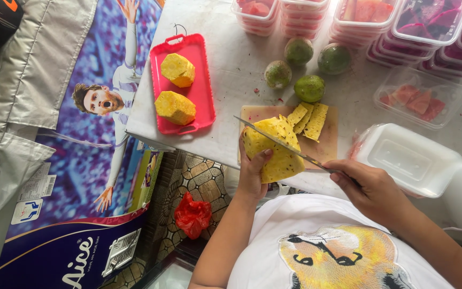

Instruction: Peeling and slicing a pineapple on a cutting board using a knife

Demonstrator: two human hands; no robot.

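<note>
a red tray (205, 96) sits at the table's left edge with two peeled pineapple chunks (176, 88) on it. four green round fruits (308, 67) lie in a loose cluster on the white table (231, 59). stacked clear tubs of cut red and purple fruit (402, 27) line the far side. an empty clear container (410, 158) lies near. a red plastic bag (192, 214) is on the tiled floor.

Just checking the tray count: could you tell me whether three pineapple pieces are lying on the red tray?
No, the red tray holds only two pineapple pieces.
</note>
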